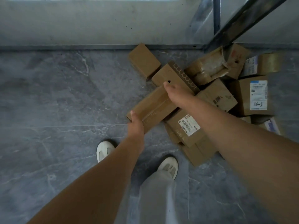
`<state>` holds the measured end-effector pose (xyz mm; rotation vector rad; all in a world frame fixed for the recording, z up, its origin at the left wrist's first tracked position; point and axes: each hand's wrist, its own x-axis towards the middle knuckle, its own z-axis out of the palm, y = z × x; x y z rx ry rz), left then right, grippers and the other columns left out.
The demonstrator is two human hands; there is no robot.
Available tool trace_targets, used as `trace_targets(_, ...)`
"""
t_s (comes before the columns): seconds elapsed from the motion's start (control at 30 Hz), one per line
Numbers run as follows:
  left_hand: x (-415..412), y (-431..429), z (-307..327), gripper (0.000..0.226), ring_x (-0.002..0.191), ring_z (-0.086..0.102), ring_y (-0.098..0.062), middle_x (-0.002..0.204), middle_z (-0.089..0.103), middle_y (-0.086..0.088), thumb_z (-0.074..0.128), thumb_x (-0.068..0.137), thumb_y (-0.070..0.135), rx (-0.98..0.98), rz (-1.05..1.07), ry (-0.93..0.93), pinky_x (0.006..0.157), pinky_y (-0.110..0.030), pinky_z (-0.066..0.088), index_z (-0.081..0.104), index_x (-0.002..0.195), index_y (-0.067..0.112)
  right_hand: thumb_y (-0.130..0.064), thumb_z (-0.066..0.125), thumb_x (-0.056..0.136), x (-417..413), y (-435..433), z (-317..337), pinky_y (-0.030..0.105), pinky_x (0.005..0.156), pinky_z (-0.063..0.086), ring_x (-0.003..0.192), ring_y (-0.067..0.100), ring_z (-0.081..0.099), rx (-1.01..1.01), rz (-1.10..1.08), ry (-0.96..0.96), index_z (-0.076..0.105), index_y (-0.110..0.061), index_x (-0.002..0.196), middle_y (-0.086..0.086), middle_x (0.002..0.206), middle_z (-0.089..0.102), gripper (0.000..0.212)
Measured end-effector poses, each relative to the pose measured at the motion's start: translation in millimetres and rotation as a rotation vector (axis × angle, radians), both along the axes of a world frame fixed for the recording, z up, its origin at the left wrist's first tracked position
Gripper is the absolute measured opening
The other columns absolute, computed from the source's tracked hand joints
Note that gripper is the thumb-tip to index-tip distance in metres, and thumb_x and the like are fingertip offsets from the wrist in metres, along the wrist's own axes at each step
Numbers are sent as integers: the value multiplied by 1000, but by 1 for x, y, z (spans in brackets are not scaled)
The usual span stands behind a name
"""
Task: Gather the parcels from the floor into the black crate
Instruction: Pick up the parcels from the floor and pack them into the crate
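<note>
A pile of brown cardboard parcels lies on the grey tiled floor at the right. A long flat parcel (pixel 153 109) rests on top of the pile, tilted. My left hand (pixel 135 125) grips its near left end. My right hand (pixel 174 92) holds its far end, fingers curled over the edge. Beneath it sit a labelled parcel (pixel 187 126), a parcel printed with circles (pixel 176 76) and a small plain parcel (pixel 144 61) by the wall. The black crate is not in view.
More parcels (pixel 254 96) and a torn box (pixel 215 65) crowd under a dark metal shelf frame (pixel 216 18) at the upper right. A pale wall (pixel 97 21) runs along the back. My white shoes (pixel 104 151) stand just left of the pile.
</note>
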<state>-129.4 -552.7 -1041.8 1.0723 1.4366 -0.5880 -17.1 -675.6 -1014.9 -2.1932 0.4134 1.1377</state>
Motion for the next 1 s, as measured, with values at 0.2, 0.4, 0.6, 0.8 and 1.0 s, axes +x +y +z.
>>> trace_targets(0.2,46,46,106,87,137,42,-30,153,39,-10,29,87,77,76,-117,-182,113,-52,34,28,152,20,-53,25,104,39,12,138,45,117,27,143,28,32,56,65,-102,46,-6,143,13,154,36,64)
trace_targets(0.4,126,78,313,71,114,60,-28,123,63,-12,33,81,78,208,-276,-468,105,-49,45,64,111,22,-58,30,100,84,12,336,40,103,38,126,29,47,67,-59,-296,43,-12,141,11,142,44,63)
trace_targets(0.6,119,119,569,55,88,71,-18,95,73,-7,55,93,56,311,-219,-774,84,-33,58,70,106,5,-66,35,94,53,15,547,40,98,41,108,21,53,180,-94,-400,39,-16,122,1,113,49,57)
trace_targets(0.8,39,161,734,50,98,72,-20,101,74,-15,72,84,40,373,-46,-1035,83,-35,60,68,103,-6,-52,47,96,29,55,717,45,100,46,105,23,58,363,-38,-645,41,-14,111,-2,98,51,41)
trace_targets(1.0,3,196,831,39,105,70,-16,114,73,1,74,86,36,499,-96,-1300,93,-32,54,67,122,24,-46,51,95,23,100,821,46,95,53,103,21,65,510,57,-776,58,-18,126,0,118,65,42)
